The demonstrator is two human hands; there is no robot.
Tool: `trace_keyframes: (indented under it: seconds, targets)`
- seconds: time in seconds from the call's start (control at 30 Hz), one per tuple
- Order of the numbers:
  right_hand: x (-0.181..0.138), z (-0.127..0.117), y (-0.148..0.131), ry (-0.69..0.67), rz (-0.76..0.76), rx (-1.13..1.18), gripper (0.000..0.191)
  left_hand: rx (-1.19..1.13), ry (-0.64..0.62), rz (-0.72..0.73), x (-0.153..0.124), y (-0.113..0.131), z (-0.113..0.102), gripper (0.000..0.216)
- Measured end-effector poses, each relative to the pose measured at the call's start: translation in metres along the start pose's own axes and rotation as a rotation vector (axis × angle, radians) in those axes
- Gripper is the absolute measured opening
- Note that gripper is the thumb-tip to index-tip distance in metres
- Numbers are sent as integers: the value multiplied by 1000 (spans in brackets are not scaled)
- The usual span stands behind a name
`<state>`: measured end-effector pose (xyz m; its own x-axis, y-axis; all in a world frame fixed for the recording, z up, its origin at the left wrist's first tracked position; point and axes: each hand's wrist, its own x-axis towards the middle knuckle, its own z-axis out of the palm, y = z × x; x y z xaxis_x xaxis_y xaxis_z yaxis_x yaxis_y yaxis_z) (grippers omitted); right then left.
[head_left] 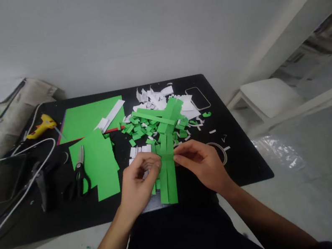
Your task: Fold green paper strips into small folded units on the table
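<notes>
Near the front edge of the black table, my left hand (139, 179) and my right hand (203, 164) pinch a green paper strip piece (169, 179) from both sides. It is made of long strips side by side with a band across them. Both thumbs and forefingers are closed at its edges. Beyond it lies a heap of small green paper pieces (138, 132) with longer green strips (155, 115) on top. White paper strips (135, 151) lie partly hidden behind my left hand.
Scissors (81, 172) rest on green sheets (108, 189) at the left. A yellow glue gun (42, 126) with a white cable (23, 203) sits farther left. White paper scraps (152, 99) lie at the back. A tape roll (223, 153) is beside my right hand. A white stool (270, 98) stands to the right.
</notes>
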<state>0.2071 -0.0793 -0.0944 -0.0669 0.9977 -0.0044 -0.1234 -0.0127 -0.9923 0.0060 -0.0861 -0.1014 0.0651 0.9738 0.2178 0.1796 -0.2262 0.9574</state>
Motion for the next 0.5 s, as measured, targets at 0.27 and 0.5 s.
trace_keyframes:
  seconds: [0.27, 0.5]
  targets:
    - [-18, 6, -6, -41, -54, 1, 21, 15, 6, 28, -20, 4, -9, 9]
    - [-20, 5, -7, -88, -95, -9, 5, -12, 21, 59, -21, 6, -9, 10]
